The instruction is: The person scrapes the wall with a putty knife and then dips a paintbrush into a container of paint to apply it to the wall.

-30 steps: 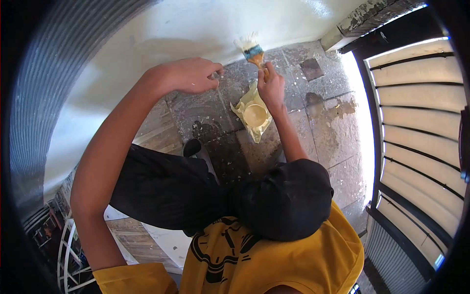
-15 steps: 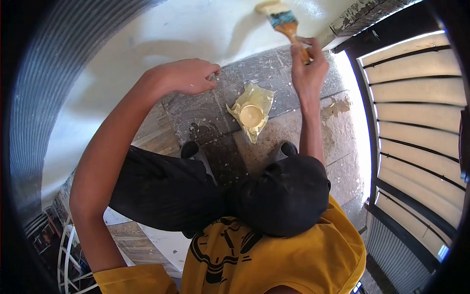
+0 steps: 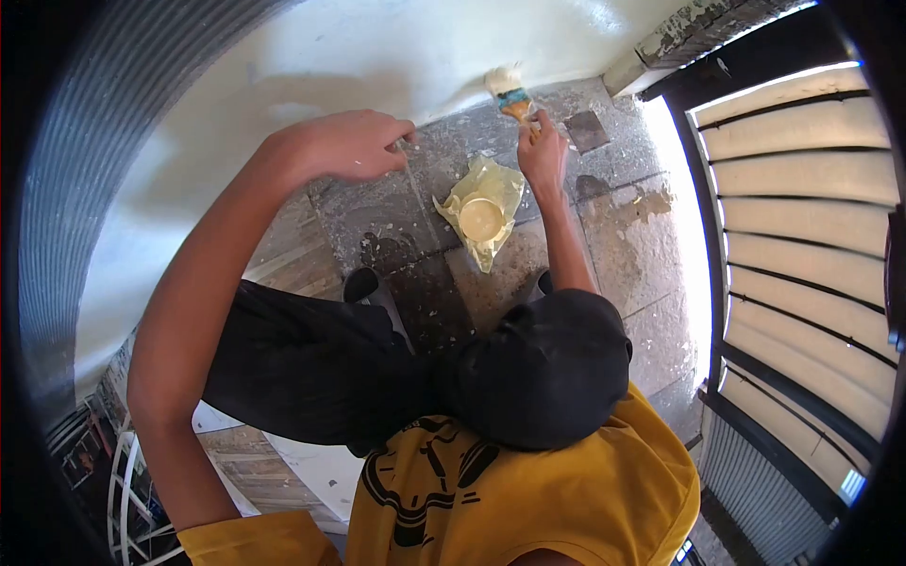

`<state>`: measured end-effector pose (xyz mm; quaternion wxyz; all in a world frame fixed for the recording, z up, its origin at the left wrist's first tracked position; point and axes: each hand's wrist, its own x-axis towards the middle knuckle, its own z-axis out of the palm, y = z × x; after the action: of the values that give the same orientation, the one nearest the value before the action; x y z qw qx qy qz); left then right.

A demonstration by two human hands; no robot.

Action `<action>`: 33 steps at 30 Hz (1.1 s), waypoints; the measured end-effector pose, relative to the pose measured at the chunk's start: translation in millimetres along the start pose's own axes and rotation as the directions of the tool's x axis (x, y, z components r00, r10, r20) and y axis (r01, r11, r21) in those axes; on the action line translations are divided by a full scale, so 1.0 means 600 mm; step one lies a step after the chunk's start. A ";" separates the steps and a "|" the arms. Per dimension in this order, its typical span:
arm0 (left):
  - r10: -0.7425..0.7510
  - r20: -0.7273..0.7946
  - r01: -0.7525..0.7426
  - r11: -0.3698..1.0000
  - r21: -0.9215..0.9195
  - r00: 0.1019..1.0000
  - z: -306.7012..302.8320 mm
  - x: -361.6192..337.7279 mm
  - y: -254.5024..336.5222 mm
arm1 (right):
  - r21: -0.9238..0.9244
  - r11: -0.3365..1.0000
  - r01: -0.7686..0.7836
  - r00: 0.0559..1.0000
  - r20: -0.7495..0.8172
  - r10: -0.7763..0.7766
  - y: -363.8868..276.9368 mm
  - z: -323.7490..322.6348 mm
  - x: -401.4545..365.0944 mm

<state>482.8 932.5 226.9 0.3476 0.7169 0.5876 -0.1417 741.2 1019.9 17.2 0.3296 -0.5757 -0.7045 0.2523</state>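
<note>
My right hand [image 3: 545, 156] is closed around the wooden handle of a paintbrush [image 3: 514, 106]. The brush has a blue-green stained band, and its cream-coated bristles rest against the lower part of the pale wall [image 3: 330, 57], just above the floor. My left hand [image 3: 363, 144] hangs near the wall with its fingers loosely bent, a small gap by the thumb and nothing visible in it. Between and below my hands, a round container of cream paint [image 3: 481, 219] stands on a crumpled yellowish plastic sheet [image 3: 508, 179].
Grey, paint-specked floor tiles [image 3: 618, 226] lie around the container. My feet, in grey shoes [image 3: 362, 286], are just behind it. A dark-framed slatted gate [image 3: 802, 174] stands at the right, and a corrugated panel [image 3: 123, 113] curves along the left.
My right hand has brought the paintbrush down the wall and a little to the left, towards the floor. My left hand has shifted slightly left, its fingers a little less curled.
</note>
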 end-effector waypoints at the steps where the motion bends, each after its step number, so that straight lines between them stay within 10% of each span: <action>1: 0.006 0.007 -0.006 1.000 0.000 1.000 0.002 -0.002 0.002 | -0.058 0.998 -0.029 0.998 0.046 0.031 0.015 0.002 -0.004; 8: 0.000 -0.009 0.000 1.000 -0.010 1.000 -0.002 -0.003 0.009 | -0.126 0.992 -0.011 1.000 -0.013 0.009 0.011 -0.060 0.023; 17: 0.036 -0.034 -0.036 0.999 -0.008 0.999 -0.003 0.005 0.002 | 0.246 0.949 0.199 0.931 -0.351 -0.104 -0.148 -0.216 0.041; 33: 0.011 -0.017 -0.011 1.000 0.001 1.000 -0.006 0.004 0.007 | -0.069 0.997 -0.040 0.998 -0.046 0.037 0.078 -0.040 0.025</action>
<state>486.5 936.4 229.8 0.3432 0.7214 0.5864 -0.1338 787.9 1043.6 1.0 0.3198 -0.6059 -0.6941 0.2210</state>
